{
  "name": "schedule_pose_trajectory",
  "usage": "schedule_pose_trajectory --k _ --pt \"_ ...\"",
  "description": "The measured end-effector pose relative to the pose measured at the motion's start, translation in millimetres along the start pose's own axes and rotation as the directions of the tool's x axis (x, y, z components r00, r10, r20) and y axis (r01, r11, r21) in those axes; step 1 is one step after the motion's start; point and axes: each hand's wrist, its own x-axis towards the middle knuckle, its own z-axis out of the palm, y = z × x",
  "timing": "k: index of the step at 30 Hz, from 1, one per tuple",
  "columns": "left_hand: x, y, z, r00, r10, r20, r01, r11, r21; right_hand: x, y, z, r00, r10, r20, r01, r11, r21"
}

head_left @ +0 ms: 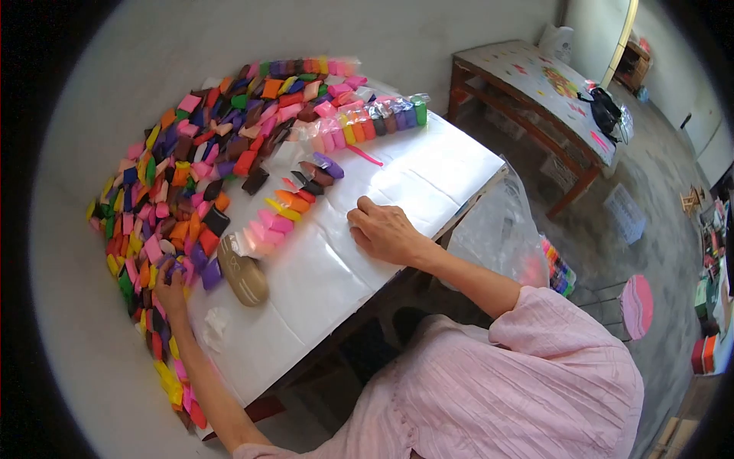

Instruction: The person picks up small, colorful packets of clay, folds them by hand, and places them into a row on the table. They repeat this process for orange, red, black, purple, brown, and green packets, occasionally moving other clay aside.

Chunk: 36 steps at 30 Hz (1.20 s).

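Note:
My left hand (170,289) reaches into the heap of colourful wrapped packets (180,172) along the wall, its fingers closed at purple pieces and partly hidden among them. My right hand (378,229) rests on the white-covered table (306,317) with curled fingers and nothing visible in them. Between the hands lies a short row of packets (290,200), with purple, brown, orange, yellow and pink pieces. A brown oval case (245,277) sits to the right of my left hand. Farther back, a clear-wrapped strip of coloured packets (371,126) lies near the table's edge.
Crumpled white tissue (215,329) lies near the left edge. Clear plastic bags (501,229) hang beside the table, with more coloured packets (560,268) below. A second table (520,76) holds a black bag (604,112). A pink round stool (637,307) stands at right.

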Motion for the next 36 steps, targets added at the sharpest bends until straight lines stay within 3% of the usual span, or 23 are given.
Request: schedule_pose_trajectory --k 5,12,27,31,36 --pt "-12.1 -1.5 7.7 0.994 -0.097 0.048 0.107 0.958 -0.267 0.0 -0.5 -1.0 1.0 0.018 -0.002 -0.018 1.0 0.016" --pt "-37.9 39.7 23.2 0.993 -0.097 0.068 0.115 0.927 -0.356 1.5 -5.3 -6.9 1.0 0.021 0.014 -0.021 0.999 0.029" --pt "-42.7 50.3 24.8 0.981 -0.08 0.179 0.145 0.91 -0.389 0.1 -6.1 -6.8 0.999 0.034 -0.008 -0.034 0.999 0.026" --pt "-50.7 59.5 25.5 0.988 -0.066 0.136 0.107 0.94 -0.322 1.2 -5.2 -4.4 1.0 0.005 -0.029 -0.005 1.0 0.011" --pt "-57.3 67.4 30.2 0.994 -0.043 0.098 0.082 0.893 -0.442 1.6 -8.0 -7.4 1.0 0.029 0.0 -0.029 0.999 0.022"
